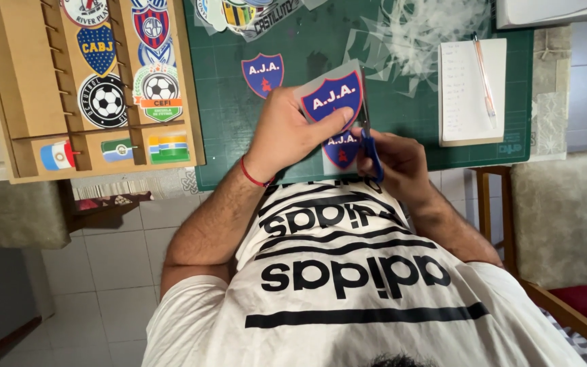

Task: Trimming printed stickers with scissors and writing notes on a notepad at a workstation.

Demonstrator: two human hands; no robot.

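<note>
My left hand (287,132) pinches a sheet of blue and red shield-shaped stickers (331,98) and holds it above the near edge of the green cutting mat (225,122). A second shield on the same sheet (341,149) hangs lower, between my hands. My right hand (402,163) grips blue-handled scissors (369,139), whose blades run up along the right edge of the top shield. A red cord sits on my left wrist.
A cut-out shield sticker (263,73) lies on the mat, with clear scraps (416,34) at the back. A notepad (470,88) with a pen (484,71) sits to the right. A wooden display rack (90,81) of round and shield stickers stands to the left.
</note>
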